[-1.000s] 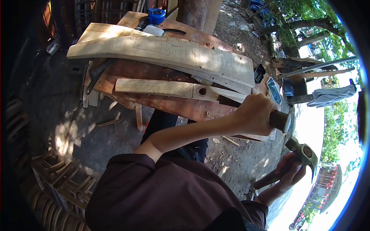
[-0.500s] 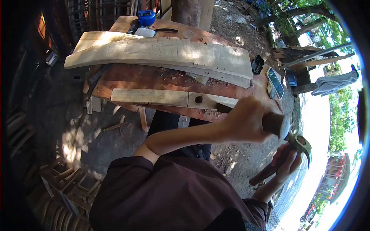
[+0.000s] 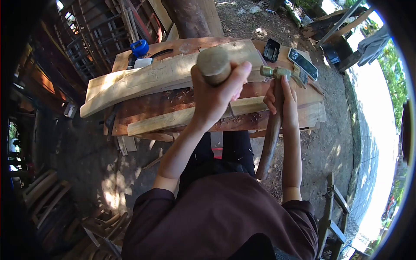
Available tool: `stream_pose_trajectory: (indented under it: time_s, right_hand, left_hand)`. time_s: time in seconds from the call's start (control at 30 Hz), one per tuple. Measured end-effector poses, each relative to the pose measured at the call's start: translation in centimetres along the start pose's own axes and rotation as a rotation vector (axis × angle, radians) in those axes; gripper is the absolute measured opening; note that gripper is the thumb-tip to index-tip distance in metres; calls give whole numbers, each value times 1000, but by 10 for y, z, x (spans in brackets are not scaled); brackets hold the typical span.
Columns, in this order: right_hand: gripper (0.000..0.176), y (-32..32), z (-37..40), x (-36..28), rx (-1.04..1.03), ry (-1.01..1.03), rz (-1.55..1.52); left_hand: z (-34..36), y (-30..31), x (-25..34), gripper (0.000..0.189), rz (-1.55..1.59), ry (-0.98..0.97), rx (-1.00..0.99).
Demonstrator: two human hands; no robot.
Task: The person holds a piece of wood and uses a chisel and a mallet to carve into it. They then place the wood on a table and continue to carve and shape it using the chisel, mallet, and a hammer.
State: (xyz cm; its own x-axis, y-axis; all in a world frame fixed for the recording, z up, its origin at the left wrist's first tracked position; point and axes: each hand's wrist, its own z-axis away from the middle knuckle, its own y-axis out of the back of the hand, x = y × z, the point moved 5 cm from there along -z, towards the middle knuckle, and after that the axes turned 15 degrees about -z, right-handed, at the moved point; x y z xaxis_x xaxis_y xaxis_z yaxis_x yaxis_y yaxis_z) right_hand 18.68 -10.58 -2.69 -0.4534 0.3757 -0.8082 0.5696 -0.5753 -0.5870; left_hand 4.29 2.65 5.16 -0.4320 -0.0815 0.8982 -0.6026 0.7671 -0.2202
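My left hand (image 3: 213, 102) is wrapped around a chisel with a thick round wooden handle (image 3: 213, 65), its butt end facing up. Part of the dark blade shows below the fist, pointing down over a narrow wooden beam (image 3: 169, 120). That beam lies along the near edge of the wooden table (image 3: 143, 103). To the right, my right hand (image 3: 282, 96) grips a claw hammer (image 3: 273, 130) high on its wooden handle, just under the metal head. The hammer's handle slants down toward my lap.
Large curved boards (image 3: 138, 84) lie across the back of the table. A blue tape measure (image 3: 139, 48) sits at the far left. At the far right are an open black case (image 3: 271, 50) and a phone (image 3: 303, 63). A wooden post (image 3: 190, 17) rises behind.
My left hand has brought the chisel left and upright over the beam. My right hand and the hammer have come up and in beside the table. The view has turned.
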Motion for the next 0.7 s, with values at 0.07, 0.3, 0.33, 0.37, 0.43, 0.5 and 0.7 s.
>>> stream_pose_trajectory:
  time_s: [0.07, 0.3, 0.33, 0.37, 0.43, 0.5, 0.7]
  right_hand:
    - [41, 6, -11, 13, -52, -79, -209]
    - [38, 23, -15, 15, -124, -70, -447]
    - [38, 23, -14, 16, -116, -70, -454]
    - [39, 25, -15, 16, -98, -76, -472]
    - [39, 26, -15, 15, -72, -77, -497]
    - [39, 26, -14, 15, -72, -96, -453]
    - [39, 29, -14, 17, -66, -112, -465]
  left_hand:
    - [1, 3, 0, 16, 147, 24, 21]
    - [16, 8, 15, 11, 118, -276, -88]
    - [21, 7, 16, 11, 59, -312, -104]
    - [27, 7, 17, 11, 1, -350, -120]
    - [37, 5, 24, 11, -137, -394, -141]
    - [45, 1, 26, 12, -185, -455, -168]
    - [57, -3, 21, 15, -227, -385, -187]
